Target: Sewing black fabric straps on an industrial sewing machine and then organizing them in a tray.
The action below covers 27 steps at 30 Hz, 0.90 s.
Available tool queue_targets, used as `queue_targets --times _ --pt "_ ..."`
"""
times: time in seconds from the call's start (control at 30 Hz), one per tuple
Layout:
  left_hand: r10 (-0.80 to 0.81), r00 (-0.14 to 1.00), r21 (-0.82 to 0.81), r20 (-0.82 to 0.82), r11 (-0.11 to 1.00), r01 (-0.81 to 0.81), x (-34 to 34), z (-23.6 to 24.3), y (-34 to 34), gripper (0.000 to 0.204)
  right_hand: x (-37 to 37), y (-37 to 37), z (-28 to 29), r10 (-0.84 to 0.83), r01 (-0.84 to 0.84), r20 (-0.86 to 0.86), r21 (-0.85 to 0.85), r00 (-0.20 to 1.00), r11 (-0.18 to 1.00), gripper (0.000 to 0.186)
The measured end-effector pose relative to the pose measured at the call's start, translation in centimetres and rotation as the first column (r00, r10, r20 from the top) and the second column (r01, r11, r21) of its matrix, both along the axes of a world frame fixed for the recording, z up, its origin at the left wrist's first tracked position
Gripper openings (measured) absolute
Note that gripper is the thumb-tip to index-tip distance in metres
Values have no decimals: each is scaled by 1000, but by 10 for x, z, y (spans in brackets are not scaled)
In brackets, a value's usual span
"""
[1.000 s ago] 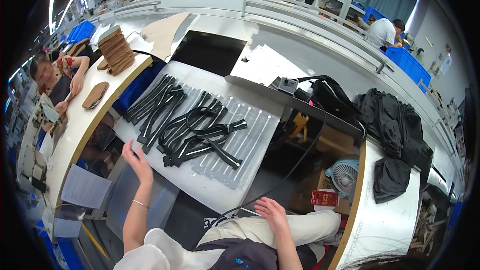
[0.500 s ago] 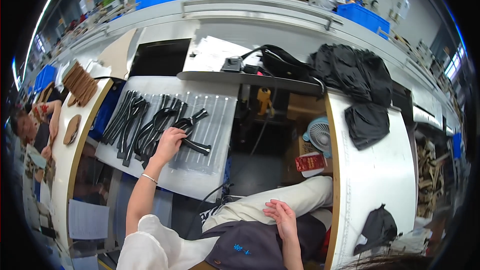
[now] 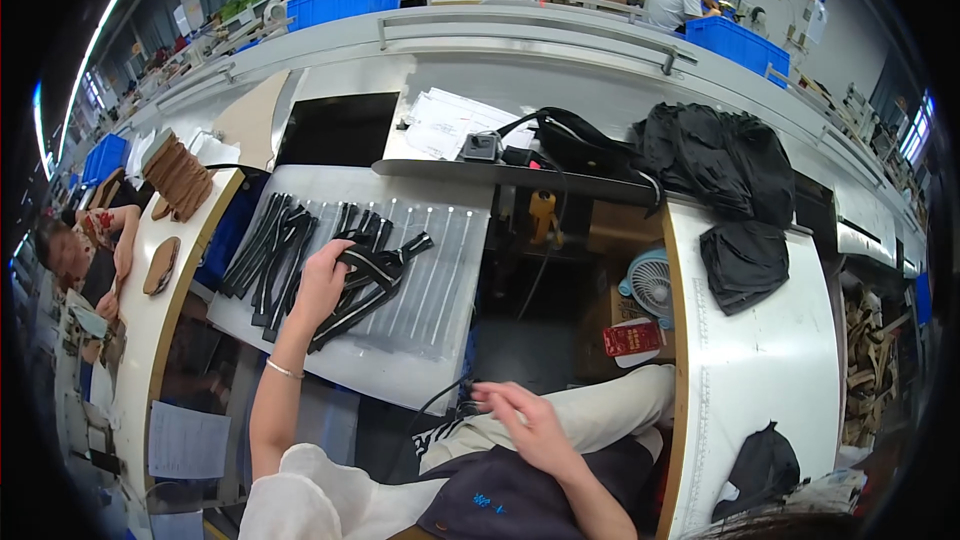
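Note:
My left hand point(image 3: 322, 280) is closed, its thumb and fingers pinching a black zipper strip point(image 3: 372, 262) that has a pale line along it and curves away to the right. More black zipper strips point(image 3: 268, 250) lie in a loose bunch to the left of that hand. Beneath them are clear plastic sheets with pale stripes point(image 3: 430, 275), spread over a white board point(image 3: 400, 385). Over my lap hovers my right hand point(image 3: 535, 425), fingers loosely stretched toward the left and nothing visible in them. Its fingertips overlap a thin black cord point(image 3: 440, 395) in the picture; contact cannot be told.
Black fabric point(image 3: 715, 165) is heaped on the right-hand table point(image 3: 760, 360). A small fan point(image 3: 652, 280) and a red packet point(image 3: 632, 339) sit below, beside that table. Brown pieces point(image 3: 178, 175) are stacked at left, where another person point(image 3: 85, 250) sits. Papers point(image 3: 450, 125) lie behind.
My left hand has drawn the zipper strip into a curve over the others. My right hand has moved left and up from palm-up over my lap. The whole view has shifted slightly.

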<state>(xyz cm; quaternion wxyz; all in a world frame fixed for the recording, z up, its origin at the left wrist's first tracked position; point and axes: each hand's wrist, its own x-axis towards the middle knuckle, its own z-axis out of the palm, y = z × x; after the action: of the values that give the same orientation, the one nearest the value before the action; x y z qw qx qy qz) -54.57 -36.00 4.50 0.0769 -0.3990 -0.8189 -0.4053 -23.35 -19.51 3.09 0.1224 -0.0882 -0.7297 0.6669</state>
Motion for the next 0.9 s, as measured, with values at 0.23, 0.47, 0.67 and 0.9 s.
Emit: queue_targets --times 0.23,0.47,0.67,0.9 --pt "-192 864 214 465 972 101 51 67 29 33 -142 4 -1 151 -3 -178 638 972 770 51" --pt "-304 493 160 815 936 313 58 41 46 14 -174 45 42 377 -218 -322 436 868 873 54" --pt "-502 522 84 690 772 630 51 -34 43 20 -171 71 24 -79 92 52 -747 995 658 39" --pt "228 973 -156 33 963 -220 2 -79 48 19 -186 77 36 71 0 65 -738 995 675 43"
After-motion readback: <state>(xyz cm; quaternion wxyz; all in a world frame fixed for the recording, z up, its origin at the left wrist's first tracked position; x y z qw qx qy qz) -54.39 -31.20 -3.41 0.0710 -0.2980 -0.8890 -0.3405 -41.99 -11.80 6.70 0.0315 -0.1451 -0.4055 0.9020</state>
